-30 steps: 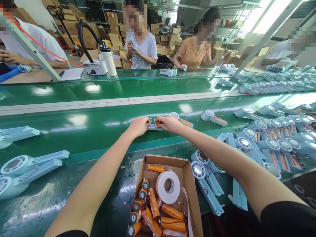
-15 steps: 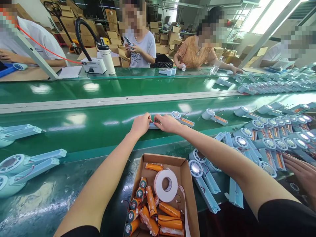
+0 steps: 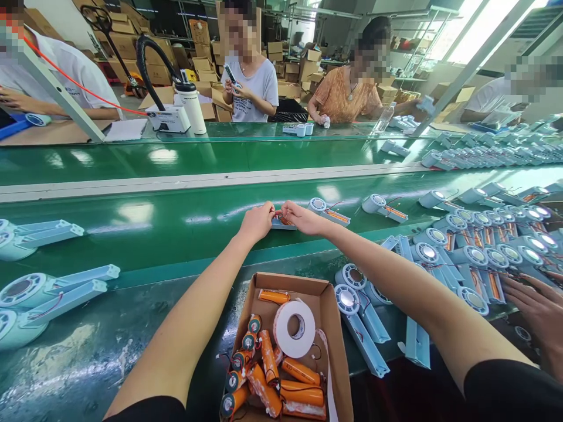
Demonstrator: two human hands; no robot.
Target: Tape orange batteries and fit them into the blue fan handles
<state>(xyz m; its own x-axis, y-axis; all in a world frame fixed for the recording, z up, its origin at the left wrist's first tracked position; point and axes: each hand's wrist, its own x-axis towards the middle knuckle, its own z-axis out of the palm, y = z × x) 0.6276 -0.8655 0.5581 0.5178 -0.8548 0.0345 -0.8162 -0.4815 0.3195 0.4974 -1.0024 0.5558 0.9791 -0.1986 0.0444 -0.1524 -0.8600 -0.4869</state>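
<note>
Over the green belt, my left hand (image 3: 257, 223) and my right hand (image 3: 303, 218) meet with fingertips pinched close together. A thin reddish piece that looks like a wire runs between them, its ends hidden by the fingers. Directly beneath lies a light blue fan housing (image 3: 284, 225), mostly covered by my hands, with a bit of orange showing inside. Just to the right rests another light blue handheld fan (image 3: 317, 205) with an orange battery in its open handle. Nearer to me, a cardboard box (image 3: 342, 351) holds orange battery cells (image 3: 303, 391) and a white tape roll (image 3: 281, 340).
Many open fan housings (image 3: 472, 256) crowd the right side, where a co-worker's hand (image 3: 534, 299) reaches in. More light blue housings (image 3: 65, 302) lie at the left. Across the belt, several people sit near a white bottle (image 3: 191, 108) and a hose device (image 3: 165, 117).
My hands have shifted slightly right and moved a little apart, exposing more of the housing and the reddish piece. Across the belt, a co-worker has lifted a light blue part.
</note>
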